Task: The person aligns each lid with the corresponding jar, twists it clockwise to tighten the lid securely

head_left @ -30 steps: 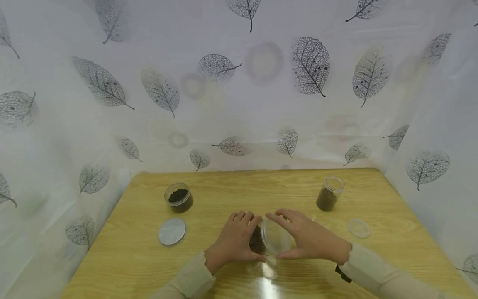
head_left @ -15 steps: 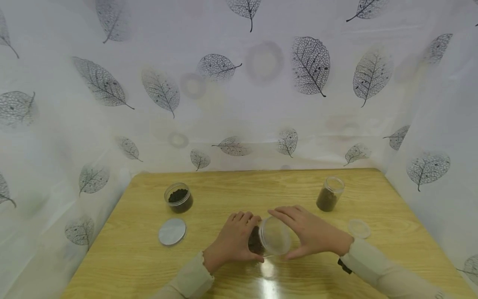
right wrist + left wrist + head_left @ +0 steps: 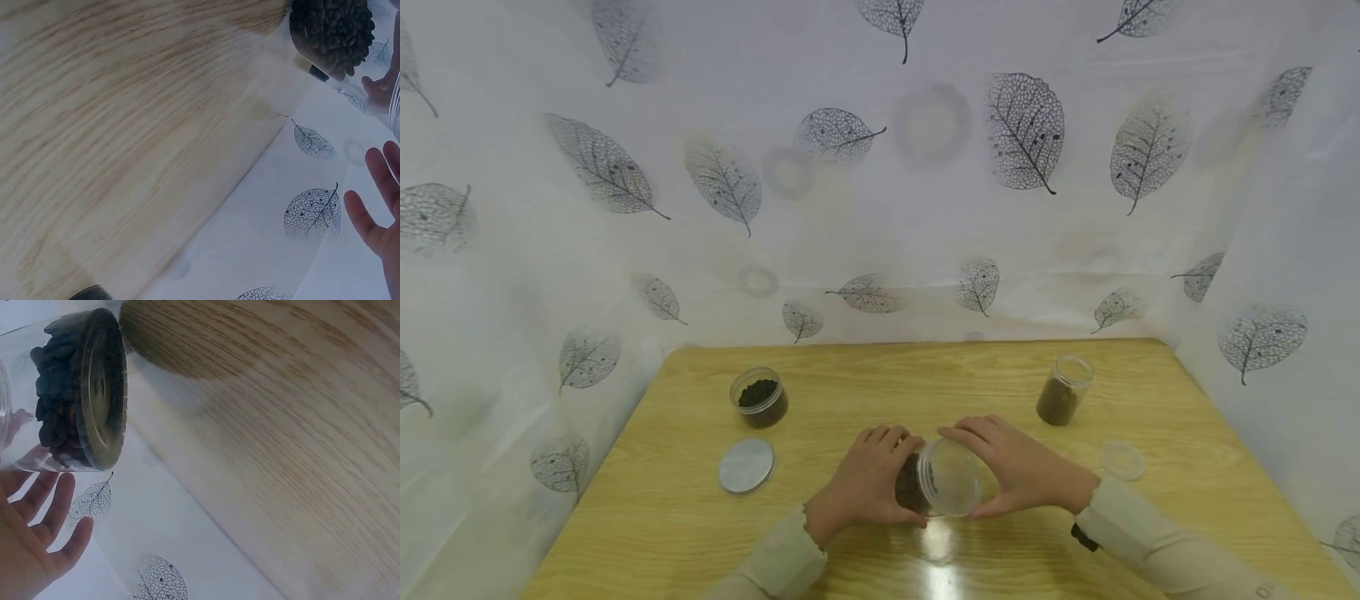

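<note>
So our left hand (image 3: pixel 865 483) gripped the bean-filled end of a tipped clear jar (image 3: pixel 952 477) between both hands; right hand (image 3: pixel 1018 471) curved round the other end, couldn't tell if gripping. Silver lid (image 3: pixel 746 465) sat left, taller jar (image 3: pixel 1060 396) right.

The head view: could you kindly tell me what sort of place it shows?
It looks like a screened-off tabletop workspace, though I can't be certain. A leaf-printed sheet closes in the back and sides of a wooden table, where an open jar stands.
</note>
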`<action>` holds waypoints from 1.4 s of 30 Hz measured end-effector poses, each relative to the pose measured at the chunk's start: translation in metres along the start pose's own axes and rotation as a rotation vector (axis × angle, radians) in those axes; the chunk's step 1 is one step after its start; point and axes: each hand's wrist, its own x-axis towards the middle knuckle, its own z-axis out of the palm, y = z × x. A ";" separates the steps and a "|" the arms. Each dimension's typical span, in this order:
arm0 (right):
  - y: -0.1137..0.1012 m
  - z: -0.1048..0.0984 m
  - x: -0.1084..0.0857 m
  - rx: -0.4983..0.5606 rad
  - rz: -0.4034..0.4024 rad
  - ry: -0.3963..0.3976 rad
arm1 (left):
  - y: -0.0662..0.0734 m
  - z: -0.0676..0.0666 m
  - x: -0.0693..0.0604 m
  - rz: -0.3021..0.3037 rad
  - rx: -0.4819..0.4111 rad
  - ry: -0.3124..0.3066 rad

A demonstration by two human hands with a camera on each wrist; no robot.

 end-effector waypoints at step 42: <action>-0.036 0.015 -0.007 -0.072 0.332 0.132 | -0.005 0.020 0.003 0.021 0.071 0.251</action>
